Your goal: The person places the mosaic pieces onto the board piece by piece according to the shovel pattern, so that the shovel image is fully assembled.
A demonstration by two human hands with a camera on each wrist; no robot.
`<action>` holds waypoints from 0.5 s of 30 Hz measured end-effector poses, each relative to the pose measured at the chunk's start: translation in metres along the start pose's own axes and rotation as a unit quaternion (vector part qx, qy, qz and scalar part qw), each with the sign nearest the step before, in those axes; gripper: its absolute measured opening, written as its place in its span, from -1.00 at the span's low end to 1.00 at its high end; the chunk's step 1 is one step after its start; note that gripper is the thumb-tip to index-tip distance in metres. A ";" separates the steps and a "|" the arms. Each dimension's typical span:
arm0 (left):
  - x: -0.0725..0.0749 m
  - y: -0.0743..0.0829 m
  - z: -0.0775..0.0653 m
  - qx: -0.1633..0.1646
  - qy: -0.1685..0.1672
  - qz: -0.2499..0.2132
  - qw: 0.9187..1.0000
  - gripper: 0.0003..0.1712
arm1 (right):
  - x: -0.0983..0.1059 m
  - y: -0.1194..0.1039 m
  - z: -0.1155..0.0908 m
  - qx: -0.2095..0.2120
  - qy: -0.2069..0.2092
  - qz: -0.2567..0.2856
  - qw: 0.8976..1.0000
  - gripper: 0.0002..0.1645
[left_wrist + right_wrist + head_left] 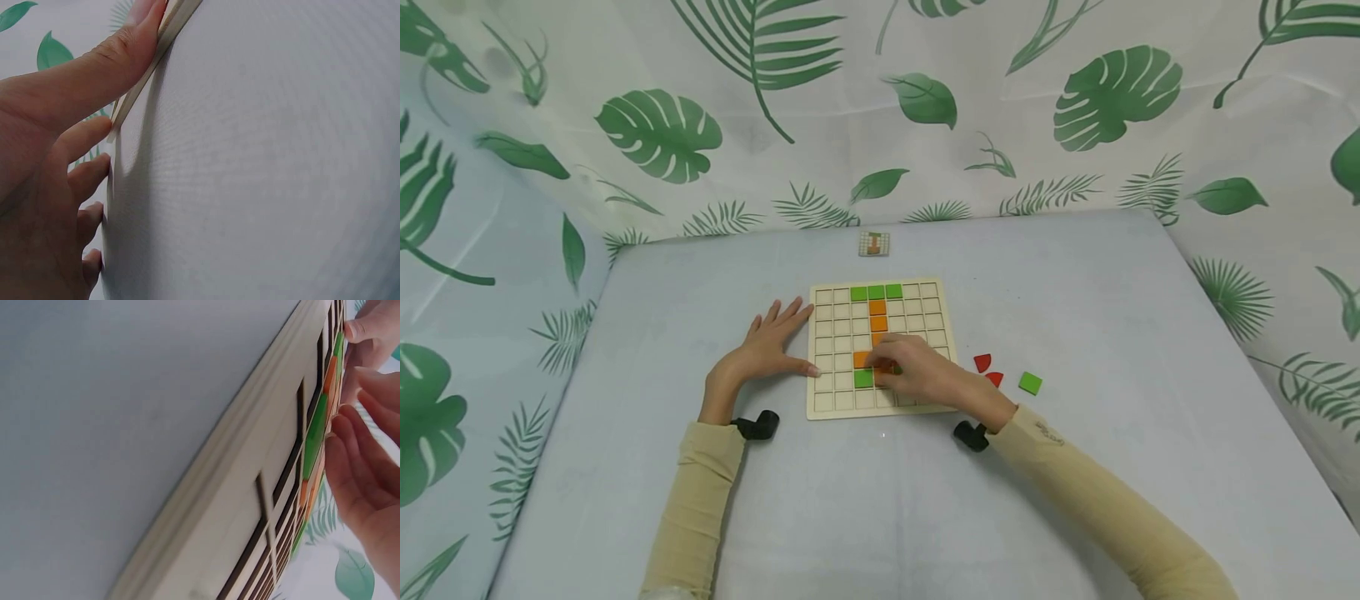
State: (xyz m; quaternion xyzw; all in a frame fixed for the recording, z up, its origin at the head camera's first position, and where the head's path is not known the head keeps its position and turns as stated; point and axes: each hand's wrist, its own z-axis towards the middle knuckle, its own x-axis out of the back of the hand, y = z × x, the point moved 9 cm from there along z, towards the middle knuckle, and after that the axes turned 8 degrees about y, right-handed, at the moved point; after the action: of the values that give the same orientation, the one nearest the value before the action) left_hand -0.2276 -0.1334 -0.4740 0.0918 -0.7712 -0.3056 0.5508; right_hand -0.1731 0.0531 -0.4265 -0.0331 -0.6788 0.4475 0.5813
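A cream grid board (823, 406) lies on the table with green and orange square tiles set in its cells. Green tiles (876, 292) form a short row near the far edge, and orange tiles (877, 307) run down from it. My right hand (917, 369) is over the lower middle, its fingertips touching the tiles there; no piece shows between them in the right wrist view. Some tiles and a small red patch are partly hidden under this hand. With fingers spread, my left hand (767, 346) touches the board's left edge, the thumb resting on its rim.
Right of the board lie two red quarter-round pieces (982, 362) and a loose green square tile (1031, 383). A small card with a grid pattern (874, 244) lies beyond the far edge. Leaf-printed cloth (865, 117) hangs behind the table.
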 end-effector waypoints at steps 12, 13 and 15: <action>0.001 -0.001 -0.001 -0.006 0.001 -0.005 1.000 0.30 | 0.026 0.015 -0.018 -0.001 0.059 0.043 0.997 -0.73; 0.001 -0.001 0.000 -0.006 0.000 -0.005 1.000 0.30 | 0.028 0.017 -0.020 0.002 0.062 0.043 0.997 -0.73; 0.001 -0.001 0.000 -0.006 0.000 -0.004 1.000 0.30 | 0.032 0.020 -0.025 0.000 0.066 0.046 0.997 -0.73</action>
State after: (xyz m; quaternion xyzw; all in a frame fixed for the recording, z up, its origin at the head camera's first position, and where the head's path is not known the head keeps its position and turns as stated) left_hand -0.2279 -0.1347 -0.4735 0.0916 -0.7689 -0.3125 0.5502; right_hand -0.1726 0.0978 -0.4170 -0.0938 -0.6372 0.4702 0.6034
